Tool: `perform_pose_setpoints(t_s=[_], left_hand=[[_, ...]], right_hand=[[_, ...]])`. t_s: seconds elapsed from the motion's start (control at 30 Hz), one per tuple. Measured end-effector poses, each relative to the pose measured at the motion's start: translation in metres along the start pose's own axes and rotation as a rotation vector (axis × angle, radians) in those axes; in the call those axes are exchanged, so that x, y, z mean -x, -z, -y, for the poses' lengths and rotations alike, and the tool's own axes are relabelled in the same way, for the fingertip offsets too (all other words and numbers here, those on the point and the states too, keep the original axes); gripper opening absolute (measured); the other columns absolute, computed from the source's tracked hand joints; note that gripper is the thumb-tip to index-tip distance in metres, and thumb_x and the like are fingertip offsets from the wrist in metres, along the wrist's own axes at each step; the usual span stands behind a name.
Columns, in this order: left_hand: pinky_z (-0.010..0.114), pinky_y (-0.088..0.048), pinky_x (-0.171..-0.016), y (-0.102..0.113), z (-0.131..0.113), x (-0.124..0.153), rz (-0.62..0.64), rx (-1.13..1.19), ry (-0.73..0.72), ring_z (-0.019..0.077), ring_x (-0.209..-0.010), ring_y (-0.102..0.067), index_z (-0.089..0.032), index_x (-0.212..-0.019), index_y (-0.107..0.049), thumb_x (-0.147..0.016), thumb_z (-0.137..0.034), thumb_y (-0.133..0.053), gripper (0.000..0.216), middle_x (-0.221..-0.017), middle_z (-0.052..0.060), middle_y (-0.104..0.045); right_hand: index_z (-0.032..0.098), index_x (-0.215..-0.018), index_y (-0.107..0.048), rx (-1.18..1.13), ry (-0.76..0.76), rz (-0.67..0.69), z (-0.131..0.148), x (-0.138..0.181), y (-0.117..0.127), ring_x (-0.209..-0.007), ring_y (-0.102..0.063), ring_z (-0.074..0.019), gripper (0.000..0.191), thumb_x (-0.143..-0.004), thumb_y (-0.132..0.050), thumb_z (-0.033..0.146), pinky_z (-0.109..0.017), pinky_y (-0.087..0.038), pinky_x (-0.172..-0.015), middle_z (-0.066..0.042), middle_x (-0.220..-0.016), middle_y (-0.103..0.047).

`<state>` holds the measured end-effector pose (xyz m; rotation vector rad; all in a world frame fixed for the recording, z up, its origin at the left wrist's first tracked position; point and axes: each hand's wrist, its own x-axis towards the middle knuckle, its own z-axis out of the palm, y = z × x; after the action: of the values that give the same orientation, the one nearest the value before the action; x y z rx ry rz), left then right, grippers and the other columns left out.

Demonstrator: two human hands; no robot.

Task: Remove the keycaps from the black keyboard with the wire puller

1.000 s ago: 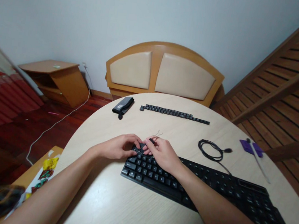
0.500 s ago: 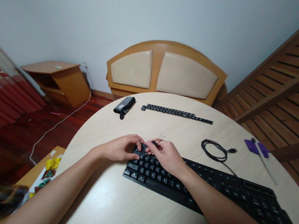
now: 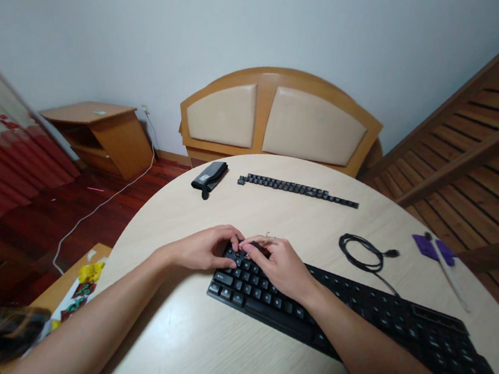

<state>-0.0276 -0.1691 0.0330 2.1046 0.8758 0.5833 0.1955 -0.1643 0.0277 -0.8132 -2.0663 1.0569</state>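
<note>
Right fingers (image 3: 250,248) lower, atop keyboard (image 3: 374,314)

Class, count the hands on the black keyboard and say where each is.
2. The left hand rests on the keyboard's far-left corner. The right hand lies just to its right on the same end, fingertips nearly meeting. No others show.

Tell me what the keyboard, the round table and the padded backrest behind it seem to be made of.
Keyboard: black plastic, matte, with moulded keycaps.
Table: pale wood-grain top, probably laminate or veneer, with a soft sheen.
Backrest: smooth beige panels, likely leather or vinyl, in an orange-brown varnished wood frame.
</note>
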Motion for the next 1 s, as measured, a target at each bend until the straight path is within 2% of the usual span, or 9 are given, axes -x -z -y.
perform_pose_setpoints(t_s=[0.2, 0.4, 0.53, 0.6, 0.8, 1.0], left_hand=[[0.041, -0.044, -0.101, 0.0010, -0.0011, -0.0002, 0.011, -0.014, -0.018, 0.0235, -0.111, -0.057, -0.020, -0.098, -0.061, -0.081, -0.025, -0.070, 0.020, -0.119, 0.009, -0.061], [0.039, -0.044, -0.102, -0.0004, -0.0001, 0.0003, 0.009, -0.036, -0.004, 0.0226, -0.112, -0.058, -0.020, -0.097, -0.062, -0.082, -0.025, -0.070, 0.018, -0.121, 0.009, -0.060], [0.039, -0.044, -0.102, -0.0018, 0.0004, 0.0000, 0.002, -0.041, -0.009, 0.0223, -0.112, -0.058, -0.020, -0.097, -0.064, -0.083, -0.025, -0.069, 0.016, -0.121, 0.009, -0.059], [0.039, -0.044, -0.102, -0.0021, 0.0006, -0.0002, 0.003, -0.041, -0.013, 0.0222, -0.113, -0.058, -0.020, -0.098, -0.064, -0.084, -0.025, -0.069, 0.016, -0.121, 0.009, -0.059], [0.042, -0.042, -0.105, -0.0033, 0.0017, 0.0001, 0.002, -0.051, -0.023, 0.0241, -0.117, -0.055, -0.020, -0.102, -0.065, -0.084, -0.025, -0.069, 0.019, -0.124, 0.009, -0.058], [0.040, -0.041, -0.107, -0.0032, 0.0024, 0.0009, 0.014, -0.081, -0.024, 0.0234, -0.120, -0.054, -0.020, -0.104, -0.067, -0.086, -0.024, -0.069, 0.019, -0.127, 0.009, -0.056]], right_hand=[[0.027, -0.103, -0.076, -0.005, 0.007, -0.009, 0.0000, -0.0004, -0.0003, -0.100, -0.067, -0.0188, 0.025, -0.097, -0.051, 0.031, -0.031, -0.048, -0.094, -0.001, -0.103, -0.075], [0.024, -0.101, -0.075, 0.060, -0.020, 0.038, 0.0006, -0.0013, -0.0014, -0.102, -0.067, -0.0200, 0.027, -0.098, -0.048, 0.028, -0.030, -0.048, -0.092, -0.003, -0.104, -0.074], [0.022, -0.092, -0.074, 0.118, -0.051, 0.026, 0.0011, -0.0009, -0.0025, -0.096, -0.068, -0.0210, 0.028, -0.098, -0.049, 0.030, -0.030, -0.047, -0.090, -0.004, -0.099, -0.074], [0.022, -0.089, -0.074, 0.101, -0.056, 0.030, 0.0018, -0.0006, -0.0027, -0.095, -0.068, -0.0207, 0.027, -0.098, -0.050, 0.030, -0.029, -0.048, -0.088, -0.004, -0.098, -0.074], [0.022, -0.098, -0.075, 0.043, -0.044, 0.051, 0.0046, -0.0002, -0.0025, -0.100, -0.067, -0.0195, 0.026, -0.097, -0.051, 0.031, -0.029, -0.047, -0.091, -0.005, -0.104, -0.074], [0.021, -0.095, -0.075, 0.002, -0.034, 0.043, 0.0033, -0.0014, -0.0027, -0.100, -0.067, -0.0189, 0.024, -0.096, -0.054, 0.032, -0.029, -0.047, -0.093, -0.004, -0.104, -0.074]])
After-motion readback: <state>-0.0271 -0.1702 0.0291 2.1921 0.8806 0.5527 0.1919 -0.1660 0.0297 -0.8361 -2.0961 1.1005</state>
